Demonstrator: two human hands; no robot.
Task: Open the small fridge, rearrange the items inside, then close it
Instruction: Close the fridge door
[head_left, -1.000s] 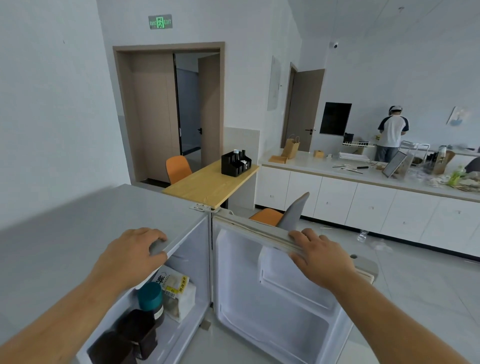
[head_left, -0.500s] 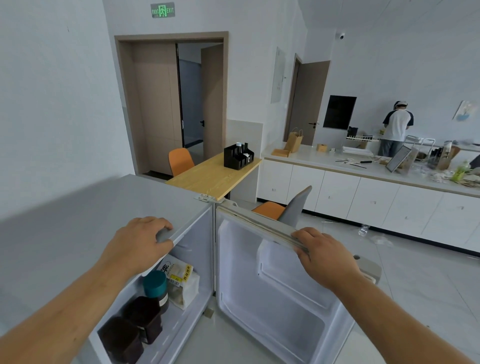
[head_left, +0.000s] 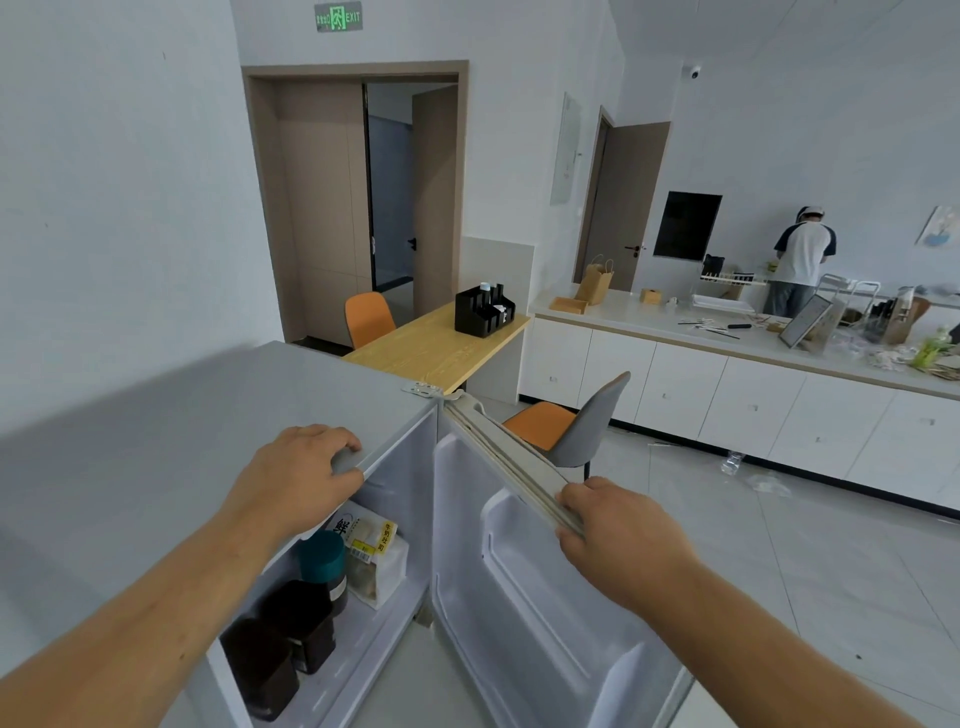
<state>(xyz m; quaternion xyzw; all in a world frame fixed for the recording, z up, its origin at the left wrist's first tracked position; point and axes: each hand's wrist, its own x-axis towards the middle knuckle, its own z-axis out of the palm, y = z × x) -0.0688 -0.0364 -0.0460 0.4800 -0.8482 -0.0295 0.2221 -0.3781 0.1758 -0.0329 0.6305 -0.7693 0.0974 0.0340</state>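
Note:
The small grey fridge (head_left: 218, 415) stands open below me, its door (head_left: 524, 613) swung out to the right. My left hand (head_left: 298, 478) rests over the front top edge of the fridge body, fingers curled on the rim. My right hand (head_left: 618, 540) grips the top edge of the door. Inside, on the shelf, stand two dark brown jars (head_left: 283, 644), a jar with a teal lid (head_left: 324, 561), and a white food bag with a yellow label (head_left: 376, 556) at the back right.
A wooden table (head_left: 431, 348) with a black organiser (head_left: 483, 312) and orange chairs stands behind the fridge. A grey-backed chair (head_left: 582, 431) sits just beyond the door. A white counter (head_left: 727, 338) runs along the right wall, where a person (head_left: 800, 265) stands turned away. Tiled floor lies to the right.
The view has tilted slightly so more of the fridge interior shows. My right hand has slid a little along the door's top edge; the door stays wide open. My left hand holds its place.

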